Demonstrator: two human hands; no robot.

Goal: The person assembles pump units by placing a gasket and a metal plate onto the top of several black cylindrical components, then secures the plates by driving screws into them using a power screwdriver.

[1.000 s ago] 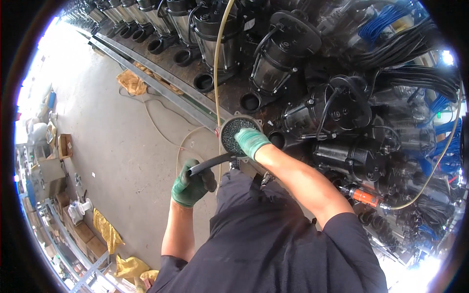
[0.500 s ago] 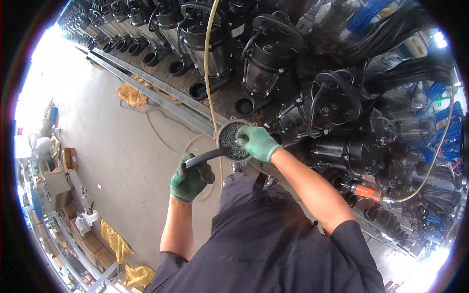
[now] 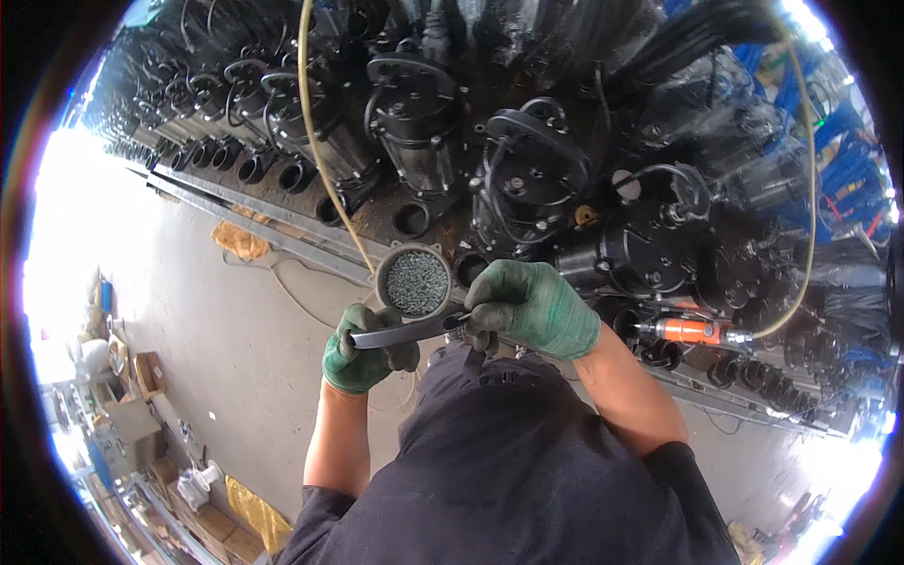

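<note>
A curved black handle [image 3: 405, 332] lies across my gloved left hand [image 3: 365, 353], whose fingers are wrapped round its left part. At the handle's right end, my gloved right hand [image 3: 537, 309] has its fingertips pinched together. What they hold there is too small to make out. Just beyond the handle stands a round grey metal bowl [image 3: 378, 279] with lugs on its rim. Many small grey screws [image 3: 417, 281] fill it.
Black submersible pumps [image 3: 414, 122] stand in rows on the bench beyond my hands. An orange air screwdriver [image 3: 692, 331] on a yellowish hose lies to the right. Coiled black cables [image 3: 716, 47] are at the upper right, and cardboard boxes [image 3: 149, 374] at the far left.
My right hand has left the screws in the bowl and come to the handle's right end. The left hand still holds the handle, now turned more level. The view has shifted.
</note>
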